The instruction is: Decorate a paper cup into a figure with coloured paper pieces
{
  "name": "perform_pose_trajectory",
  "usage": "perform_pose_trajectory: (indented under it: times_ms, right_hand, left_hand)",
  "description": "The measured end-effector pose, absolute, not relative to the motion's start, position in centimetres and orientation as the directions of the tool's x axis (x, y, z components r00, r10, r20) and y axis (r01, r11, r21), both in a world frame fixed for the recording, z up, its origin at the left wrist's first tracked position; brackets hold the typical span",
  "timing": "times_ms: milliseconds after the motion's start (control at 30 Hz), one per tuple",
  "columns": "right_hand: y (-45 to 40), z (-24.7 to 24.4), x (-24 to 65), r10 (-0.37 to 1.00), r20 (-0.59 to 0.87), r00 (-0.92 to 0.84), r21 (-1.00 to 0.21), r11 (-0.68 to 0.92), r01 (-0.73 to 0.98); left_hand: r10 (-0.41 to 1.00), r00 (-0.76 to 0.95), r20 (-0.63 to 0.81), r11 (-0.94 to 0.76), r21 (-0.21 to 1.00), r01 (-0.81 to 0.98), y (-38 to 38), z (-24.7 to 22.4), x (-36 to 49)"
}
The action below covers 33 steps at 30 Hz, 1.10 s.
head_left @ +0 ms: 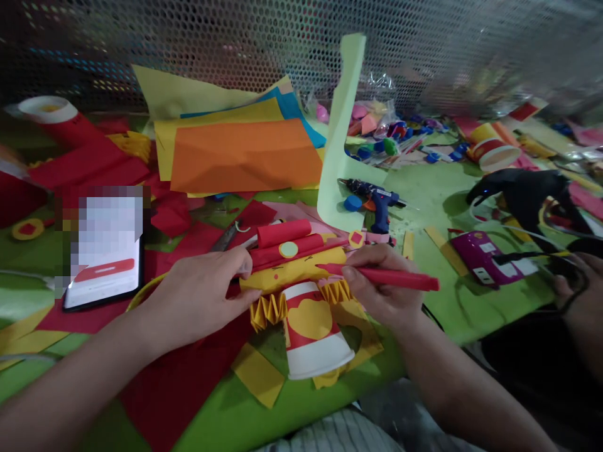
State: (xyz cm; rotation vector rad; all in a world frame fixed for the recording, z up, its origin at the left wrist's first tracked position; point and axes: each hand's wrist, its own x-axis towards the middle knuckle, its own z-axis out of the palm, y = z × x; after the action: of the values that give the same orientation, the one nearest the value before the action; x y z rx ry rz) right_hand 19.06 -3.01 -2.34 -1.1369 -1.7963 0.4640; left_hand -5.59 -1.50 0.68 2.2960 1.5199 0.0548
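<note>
A paper figure lies on the table, its yellow paper roll head (pixel 292 269) topped by rolled red paper (pixel 287 242) with a pale round disc. Below the head, a paper cup (pixel 316 333) wrapped in red and yellow forms the body, with folded yellow paper strips (pixel 268 311) at its sides. My left hand (pixel 211 289) grips the left end of the roll between thumb and fingers. In my right hand (pixel 384 285) is a red marker (pixel 396 277), its tip at the right part of the yellow roll. Small drawn marks and a red dot show on the roll.
A phone (pixel 108 251) stands tilted at left. Coloured paper sheets (pixel 245 157) lie behind the figure. A blue glue gun (pixel 377 201) rests by a pale green paper piece (pixel 336 157). At right are a purple box (pixel 490 258) and another person's hand (pixel 577 289).
</note>
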Motion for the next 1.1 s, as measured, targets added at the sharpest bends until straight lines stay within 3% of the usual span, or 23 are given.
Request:
perform_pose_trajectory:
  times_ms: [300,733,1100]
  right_hand:
    - [-2.9,-2.2,18.9,0.836,0.521,-0.171,-0.650,0.518,0.555]
    - [-2.7,-1.3,18.4,0.803,0.551,-0.225,-0.567,0.559,0.605]
    - [-2.6,-1.8,18.5,0.802,0.559,-0.211,-0.570,0.556,0.604]
  left_hand:
    - [0.895,0.376,-0.239,-0.298,0.307,0.904,-1.6,1.8,-4.9]
    - [0.907,0.357,-0.225,-0.291,0.279,0.915,-1.8,1.8,-4.7]
    - [0.891,0.415,-0.186,-0.346,0.317,0.883,-1.5,0.4,-5.7]
